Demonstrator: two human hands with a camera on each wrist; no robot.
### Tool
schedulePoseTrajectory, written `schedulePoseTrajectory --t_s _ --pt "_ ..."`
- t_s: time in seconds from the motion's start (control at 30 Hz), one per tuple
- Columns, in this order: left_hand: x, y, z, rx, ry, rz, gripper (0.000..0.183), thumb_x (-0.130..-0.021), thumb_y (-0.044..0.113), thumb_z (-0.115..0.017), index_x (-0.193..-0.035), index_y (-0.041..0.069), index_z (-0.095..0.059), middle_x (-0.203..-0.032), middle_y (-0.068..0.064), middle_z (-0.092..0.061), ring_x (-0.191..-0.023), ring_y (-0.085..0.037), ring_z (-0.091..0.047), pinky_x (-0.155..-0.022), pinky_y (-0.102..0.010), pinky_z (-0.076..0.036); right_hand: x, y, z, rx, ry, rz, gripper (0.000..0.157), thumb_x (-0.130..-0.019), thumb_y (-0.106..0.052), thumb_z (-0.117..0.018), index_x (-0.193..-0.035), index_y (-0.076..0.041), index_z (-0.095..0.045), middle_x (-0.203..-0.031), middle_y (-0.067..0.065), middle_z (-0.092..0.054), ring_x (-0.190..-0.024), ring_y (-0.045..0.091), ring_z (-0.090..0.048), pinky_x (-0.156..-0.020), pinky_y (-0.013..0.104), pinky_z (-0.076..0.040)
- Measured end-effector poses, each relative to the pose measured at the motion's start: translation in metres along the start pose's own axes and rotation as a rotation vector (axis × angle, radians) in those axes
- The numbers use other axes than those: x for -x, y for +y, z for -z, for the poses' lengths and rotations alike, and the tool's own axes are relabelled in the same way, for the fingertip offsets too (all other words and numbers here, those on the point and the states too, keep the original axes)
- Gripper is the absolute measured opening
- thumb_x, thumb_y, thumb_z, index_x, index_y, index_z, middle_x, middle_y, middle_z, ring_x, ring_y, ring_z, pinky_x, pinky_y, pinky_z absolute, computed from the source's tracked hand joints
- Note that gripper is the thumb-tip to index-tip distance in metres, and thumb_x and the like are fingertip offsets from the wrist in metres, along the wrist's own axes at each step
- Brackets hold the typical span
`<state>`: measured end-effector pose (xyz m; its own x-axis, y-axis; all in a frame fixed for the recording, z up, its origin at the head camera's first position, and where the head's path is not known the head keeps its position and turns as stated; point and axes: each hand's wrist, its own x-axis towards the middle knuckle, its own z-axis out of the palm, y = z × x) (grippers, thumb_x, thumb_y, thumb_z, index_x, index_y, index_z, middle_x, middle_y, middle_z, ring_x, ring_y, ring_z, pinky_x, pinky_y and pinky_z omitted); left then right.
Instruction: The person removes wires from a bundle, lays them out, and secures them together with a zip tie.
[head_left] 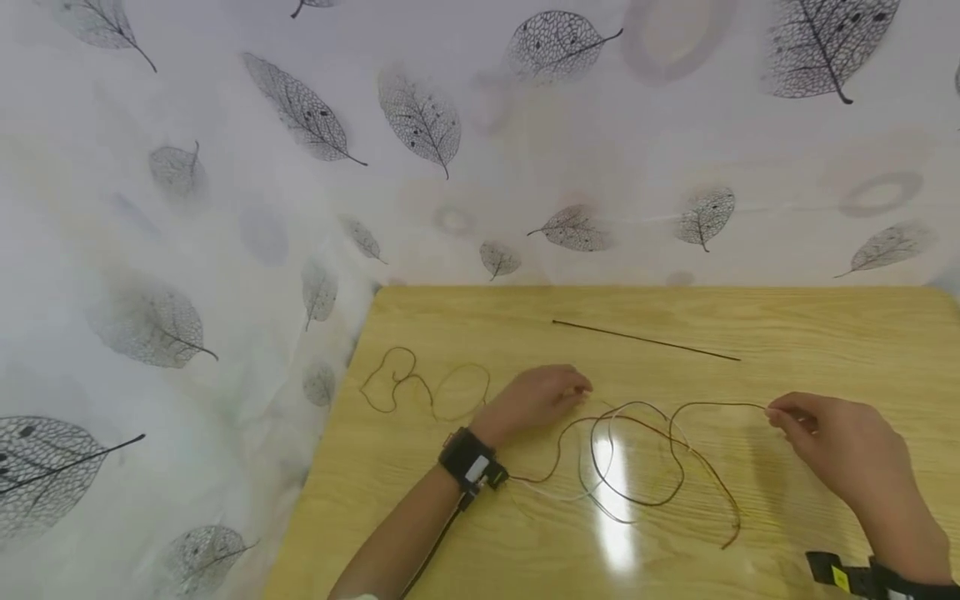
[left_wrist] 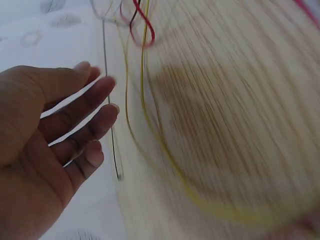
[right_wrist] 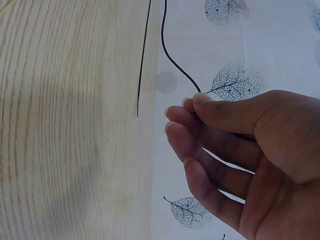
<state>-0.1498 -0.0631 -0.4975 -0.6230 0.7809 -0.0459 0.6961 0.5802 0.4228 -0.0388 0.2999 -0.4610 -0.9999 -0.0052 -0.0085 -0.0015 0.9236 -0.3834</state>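
Note:
Between the thumb and index fingertip of my right hand is the end of a black wire; the right wrist view shows this pinch closely, the other fingers loosely bent. From there the wire runs left into wide loops on the table, crossing a red wire and a white wire. My left hand is over the table left of these loops. In the left wrist view its fingers are relaxed, slightly bent, with nothing between them. A yellow wire curves past beside them.
Behind the wires lies a thin straight black strip with a small head, like a cable tie. Left of my left hand are a curled dark wire and a yellow wire loop. Leaf-patterned sheeting borders the wooden table behind and left.

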Motion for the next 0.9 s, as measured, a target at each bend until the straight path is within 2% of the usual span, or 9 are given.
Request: schedulePoseTrajectory --t_s 0.13,0.2,0.3,0.4,0.5,0.57,0.7,0.8,0.9 --pt "-0.036 0.024 -0.008 0.002 -0.048 -0.083 0.036 -0.103 0.024 -0.045 -0.139 0.021 -0.049 -0.137 0.009 -0.051 -0.122 -0.004 -0.049 -0.103 -0.017 -0.036 0.0 0.002 0.002 -0.007 -0.003 -0.003 0.019 -0.087 -0.02 -0.071 -0.101 -0.007 -0.071 -0.079 0.012 -0.07 -0.06 0.023 -0.061 -0.043 0.036 -0.042" --pt "-0.05 0.033 -0.011 0.028 -0.082 -0.082 0.038 -0.103 0.026 -0.044 -0.141 0.021 -0.047 -0.14 0.01 -0.049 -0.125 -0.004 -0.047 -0.104 -0.017 -0.034 0.0 0.002 0.002 -0.015 -0.004 -0.002 0.018 -0.087 -0.02 -0.07 -0.101 -0.008 -0.071 -0.08 0.012 -0.07 -0.06 0.023 -0.062 -0.043 0.035 -0.042" --pt "-0.064 0.041 -0.015 0.029 -0.104 -0.069 0.034 -0.102 0.029 -0.048 -0.134 0.022 -0.055 -0.13 0.011 -0.057 -0.114 0.0 -0.053 -0.096 -0.015 -0.04 0.001 0.002 0.002 -0.022 0.001 -0.002 0.018 -0.087 -0.02 -0.07 -0.101 -0.009 -0.071 -0.08 0.012 -0.07 -0.06 0.022 -0.061 -0.042 0.034 -0.041" --pt "-0.07 0.043 -0.019 0.023 -0.081 -0.073 0.023 -0.098 0.029 -0.057 -0.118 0.023 -0.066 -0.113 0.015 -0.063 -0.097 0.005 -0.055 -0.084 -0.011 -0.042 0.002 0.004 0.005 -0.02 0.011 -0.001 0.018 -0.088 -0.021 -0.07 -0.101 -0.008 -0.071 -0.079 0.012 -0.07 -0.06 0.023 -0.061 -0.041 0.034 -0.041" --pt "-0.068 0.041 -0.02 0.026 -0.02 -0.082 0.015 -0.095 0.028 -0.062 -0.106 0.025 -0.071 -0.103 0.018 -0.065 -0.09 0.008 -0.055 -0.079 -0.008 -0.042 0.002 0.005 0.005 -0.012 0.004 -0.005 0.019 -0.088 -0.021 -0.07 -0.101 -0.007 -0.07 -0.08 0.014 -0.07 -0.061 0.026 -0.062 -0.042 0.036 -0.042" --pt "-0.065 0.04 -0.019 0.04 0.024 -0.073 0.014 -0.095 0.029 -0.062 -0.104 0.025 -0.072 -0.101 0.019 -0.066 -0.087 0.009 -0.055 -0.076 -0.007 -0.042 0.003 0.007 0.006 -0.004 0.001 -0.01 0.019 -0.087 -0.02 -0.07 -0.101 -0.006 -0.07 -0.08 0.015 -0.07 -0.062 0.027 -0.063 -0.043 0.038 -0.043" --pt "-0.057 0.039 -0.012 0.105 0.082 -0.019 0.015 -0.094 0.035 -0.062 -0.103 0.028 -0.072 -0.097 0.022 -0.066 -0.073 0.009 -0.053 -0.063 -0.009 -0.042 0.005 0.012 0.008 0.005 -0.001 -0.029 0.019 -0.087 -0.018 -0.07 -0.1 -0.005 -0.07 -0.08 0.016 -0.07 -0.061 0.028 -0.062 -0.043 0.039 -0.043" --pt "-0.044 0.035 -0.004 0.189 0.143 0.023 0.013 -0.095 0.035 -0.061 -0.102 0.028 -0.07 -0.095 0.022 -0.063 -0.07 0.007 -0.052 -0.06 -0.012 -0.043 0.007 0.014 0.008 0.005 -0.006 -0.035 0.018 -0.087 -0.018 -0.07 -0.099 -0.004 -0.07 -0.078 0.014 -0.07 -0.058 0.025 -0.06 -0.043 0.038 -0.042" --pt "-0.024 0.023 0.006 0.295 0.237 0.081 0.011 -0.094 0.034 -0.062 -0.101 0.028 -0.069 -0.093 0.022 -0.062 -0.074 0.005 -0.055 -0.062 -0.014 -0.046 0.009 0.018 0.008 0.005 -0.009 -0.039 0.017 -0.087 -0.017 -0.07 -0.098 -0.004 -0.07 -0.079 0.014 -0.07 -0.06 0.027 -0.061 -0.045 0.04 -0.043"
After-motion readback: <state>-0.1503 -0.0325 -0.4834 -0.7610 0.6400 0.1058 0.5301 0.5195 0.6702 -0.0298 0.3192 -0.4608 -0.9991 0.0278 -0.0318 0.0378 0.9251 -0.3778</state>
